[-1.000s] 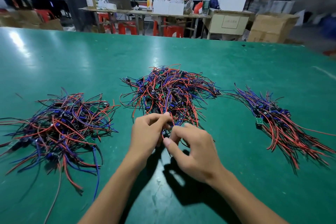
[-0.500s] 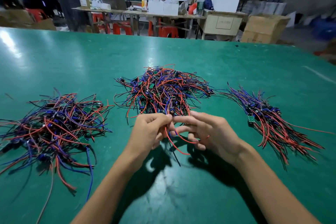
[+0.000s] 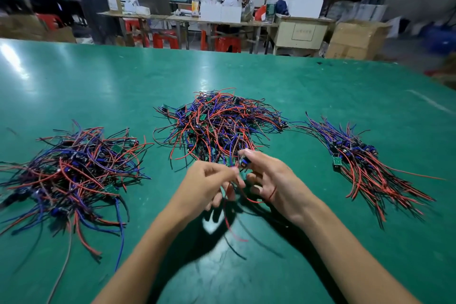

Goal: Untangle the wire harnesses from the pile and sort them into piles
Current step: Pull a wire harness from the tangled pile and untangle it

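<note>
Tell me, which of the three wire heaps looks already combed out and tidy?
The right-hand pile: its red and blue wires lie roughly parallel, fanning one way. The middle pile and the left pile are tangles with wires looping in every direction.

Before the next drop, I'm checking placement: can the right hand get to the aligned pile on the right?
Probably yes. The right hand pinches a harness, and only bare green table lies between it and the aligned pile. Nothing blocks that sideways path.
</note>
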`<action>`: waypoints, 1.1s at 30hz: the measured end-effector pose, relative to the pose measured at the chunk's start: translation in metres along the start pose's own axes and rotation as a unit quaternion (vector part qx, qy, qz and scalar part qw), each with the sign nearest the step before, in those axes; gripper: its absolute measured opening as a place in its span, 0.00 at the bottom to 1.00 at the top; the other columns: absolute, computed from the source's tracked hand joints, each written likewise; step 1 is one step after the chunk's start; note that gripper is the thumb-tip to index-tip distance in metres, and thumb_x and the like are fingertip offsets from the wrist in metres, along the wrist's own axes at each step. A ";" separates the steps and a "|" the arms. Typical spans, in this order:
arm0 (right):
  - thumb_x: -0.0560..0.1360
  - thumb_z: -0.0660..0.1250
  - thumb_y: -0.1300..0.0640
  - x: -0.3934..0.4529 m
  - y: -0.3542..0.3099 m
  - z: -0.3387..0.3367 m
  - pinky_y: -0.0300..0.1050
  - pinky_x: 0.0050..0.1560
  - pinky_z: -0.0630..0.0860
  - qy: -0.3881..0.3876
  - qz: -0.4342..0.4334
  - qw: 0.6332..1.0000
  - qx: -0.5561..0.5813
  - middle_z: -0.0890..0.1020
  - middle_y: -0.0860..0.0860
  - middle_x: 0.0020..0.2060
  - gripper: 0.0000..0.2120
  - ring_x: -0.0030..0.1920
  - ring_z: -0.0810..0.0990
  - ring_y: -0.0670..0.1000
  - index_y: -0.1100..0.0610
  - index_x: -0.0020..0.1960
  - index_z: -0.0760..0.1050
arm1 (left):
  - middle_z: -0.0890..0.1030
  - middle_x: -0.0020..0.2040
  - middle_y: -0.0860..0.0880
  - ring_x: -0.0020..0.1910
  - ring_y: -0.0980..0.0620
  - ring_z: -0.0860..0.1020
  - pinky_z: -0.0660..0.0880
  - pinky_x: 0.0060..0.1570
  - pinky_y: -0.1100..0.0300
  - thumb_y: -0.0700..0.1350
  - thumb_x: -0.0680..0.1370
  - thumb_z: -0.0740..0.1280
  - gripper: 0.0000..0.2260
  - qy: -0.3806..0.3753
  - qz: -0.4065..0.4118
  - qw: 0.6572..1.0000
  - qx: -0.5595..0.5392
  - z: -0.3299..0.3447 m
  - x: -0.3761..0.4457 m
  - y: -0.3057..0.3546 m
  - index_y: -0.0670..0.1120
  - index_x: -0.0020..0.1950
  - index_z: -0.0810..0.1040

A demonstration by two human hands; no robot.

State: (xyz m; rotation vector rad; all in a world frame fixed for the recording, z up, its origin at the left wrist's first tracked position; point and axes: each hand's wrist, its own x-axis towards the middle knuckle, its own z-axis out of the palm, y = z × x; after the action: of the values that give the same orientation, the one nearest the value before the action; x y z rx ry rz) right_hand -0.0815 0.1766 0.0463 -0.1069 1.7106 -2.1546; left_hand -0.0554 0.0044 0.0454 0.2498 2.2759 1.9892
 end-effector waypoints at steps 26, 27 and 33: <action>0.76 0.73 0.56 -0.001 -0.009 -0.004 0.33 0.32 0.69 0.091 -0.124 0.986 -0.071 0.82 0.45 0.39 0.05 0.33 0.74 0.45 0.53 0.50 0.86 | 0.83 0.34 0.45 0.27 0.49 0.76 0.70 0.26 0.62 0.50 0.82 0.65 0.16 0.062 0.024 0.997 -0.034 0.011 -0.002 0.006 0.41 0.41 0.82; 0.76 0.72 0.56 -0.001 -0.009 -0.004 0.33 0.32 0.69 0.085 -0.123 0.986 -0.076 0.83 0.46 0.39 0.05 0.33 0.74 0.45 0.52 0.49 0.87 | 0.83 0.34 0.45 0.27 0.48 0.77 0.71 0.26 0.62 0.51 0.82 0.65 0.16 0.079 0.013 0.996 -0.041 0.012 -0.001 0.005 0.42 0.41 0.82; 0.76 0.73 0.63 -0.003 -0.002 0.008 0.34 0.32 0.72 0.029 -0.152 0.976 -0.154 0.85 0.49 0.36 0.08 0.31 0.75 0.42 0.51 0.43 0.85 | 0.84 0.39 0.47 0.26 0.49 0.79 0.73 0.24 0.64 0.49 0.81 0.68 0.08 0.087 -0.036 0.989 -0.116 0.010 0.001 0.005 0.48 0.54 0.85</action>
State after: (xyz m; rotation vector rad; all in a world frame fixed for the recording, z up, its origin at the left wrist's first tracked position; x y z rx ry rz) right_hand -0.0765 0.1704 0.0505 -0.4193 2.1746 -2.0900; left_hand -0.0543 0.0147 0.0487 -0.0264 2.0855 2.2922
